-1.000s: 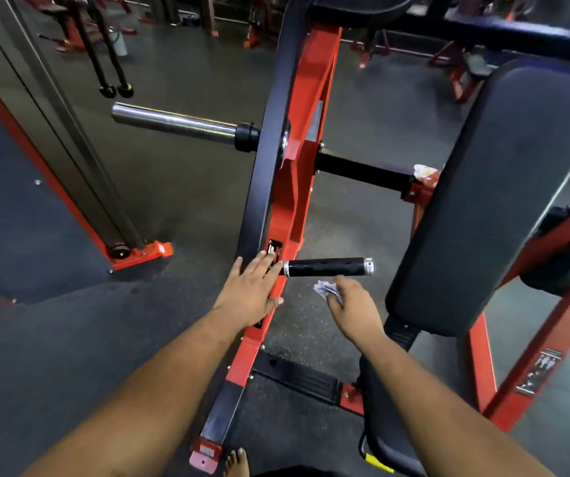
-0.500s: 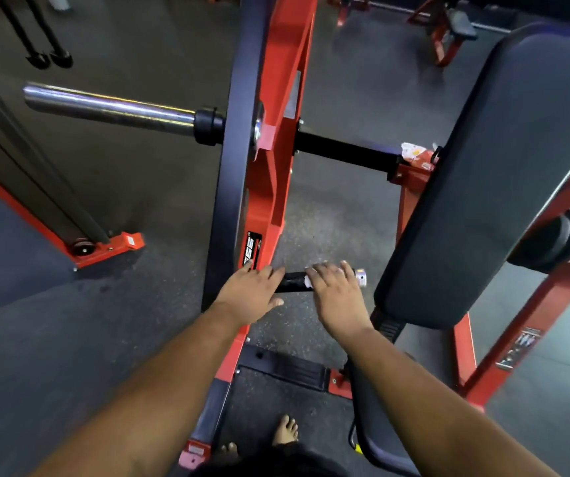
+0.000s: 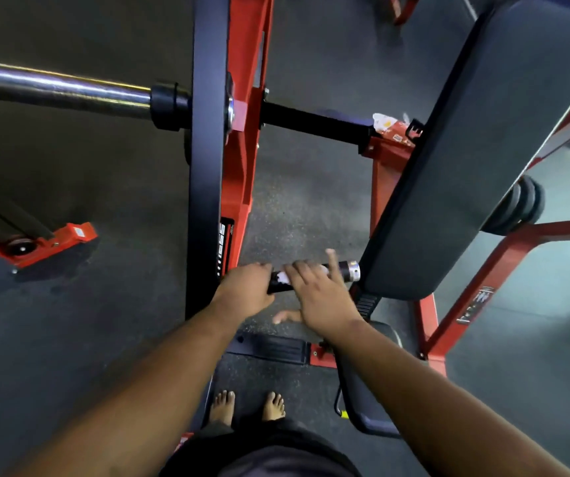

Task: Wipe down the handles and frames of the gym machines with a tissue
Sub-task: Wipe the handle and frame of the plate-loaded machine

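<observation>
Left hand (image 3: pixel 246 291) rests on the inner end of the black handle (image 3: pixel 311 275), by the red frame (image 3: pixel 242 156); fingers curl over it, grip narrow, though how far it wraps is hidden. Right hand (image 3: pixel 321 297) lies over the handle's middle, fingers spread and nearly straight, pressing a white tissue (image 3: pixel 281 277) onto the bar; thumb hangs below. The handle's chrome end cap (image 3: pixel 354 270) sits just beside the black pad (image 3: pixel 476 160). Open floor (image 3: pixel 304 215) between frame and pad. Black label (image 3: pixel 225 242) on frame: lettering partly hidden, ending "ESS". Bare feet (image 3: pixel 247 406) below.
</observation>
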